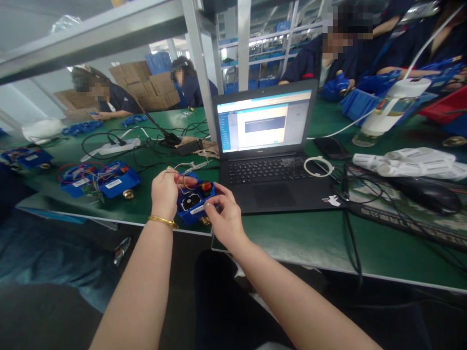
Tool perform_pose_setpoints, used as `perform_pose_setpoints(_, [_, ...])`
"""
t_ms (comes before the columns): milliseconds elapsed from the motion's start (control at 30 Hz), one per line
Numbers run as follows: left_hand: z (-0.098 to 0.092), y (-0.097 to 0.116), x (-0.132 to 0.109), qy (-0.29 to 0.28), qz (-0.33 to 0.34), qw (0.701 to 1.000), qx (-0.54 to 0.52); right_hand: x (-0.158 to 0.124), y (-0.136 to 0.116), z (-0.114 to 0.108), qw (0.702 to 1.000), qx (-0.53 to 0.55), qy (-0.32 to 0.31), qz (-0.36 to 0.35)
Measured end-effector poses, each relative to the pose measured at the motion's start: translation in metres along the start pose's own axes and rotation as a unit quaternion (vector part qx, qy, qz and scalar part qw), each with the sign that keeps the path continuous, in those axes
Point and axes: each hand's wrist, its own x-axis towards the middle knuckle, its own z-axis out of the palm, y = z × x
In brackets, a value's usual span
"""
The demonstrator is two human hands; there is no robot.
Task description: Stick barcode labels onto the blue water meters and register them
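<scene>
An open blue plastic housing (198,210), like a water meter body, sits at the table edge left of the laptop. Inside it are a black round part, a red-and-black component (206,187) and thin wires; a brass fitting (205,220) shows below. My right hand (226,214) grips the housing's right side, thumb on its white label and fingers behind the wall. My left hand (165,192) is closed at the left side, pinching thin wires (181,166) above the housing. Its fingertips are partly hidden. A pale, slender connector piece (197,166) lies just beyond the fingers.
A black laptop (270,192) with its screen lit stands at my right. More wired blue housings (118,182) lie at left, near a power strip (120,147) and tangled cables. At right are a mouse (426,193), white tubes (419,163) and a bottle (388,114). Co-workers sit across.
</scene>
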Motion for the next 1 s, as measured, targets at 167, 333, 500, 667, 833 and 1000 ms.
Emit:
perform_pose_setpoints(167, [0.0,0.002,-0.001,0.007,-0.003,1.0,0.005,-0.001,-0.001,0.002,1.0,-0.008,0.011,-0.004])
perform_pose_setpoints(333, [0.0,0.002,-0.001,0.003,0.002,1.0,0.002,-0.003,-0.001,0.006,1.0,-0.007,0.028,-0.012])
perform_pose_setpoints(500, [0.0,0.0,0.001,0.001,-0.004,1.0,-0.013,-0.005,-0.001,0.009,0.999,-0.008,0.045,-0.019])
perform_pose_setpoints(667, [-0.001,-0.003,0.001,-0.006,0.01,1.0,-0.01,-0.007,0.0,0.012,0.998,-0.013,0.055,-0.03])
perform_pose_setpoints(833, [-0.004,-0.002,-0.001,-0.011,0.014,1.0,-0.001,-0.009,0.002,0.014,0.997,-0.017,0.061,-0.039])
perform_pose_setpoints(1000, [-0.005,-0.003,0.0,-0.016,0.007,1.0,0.001,-0.01,0.001,0.016,0.996,-0.024,0.068,-0.051])
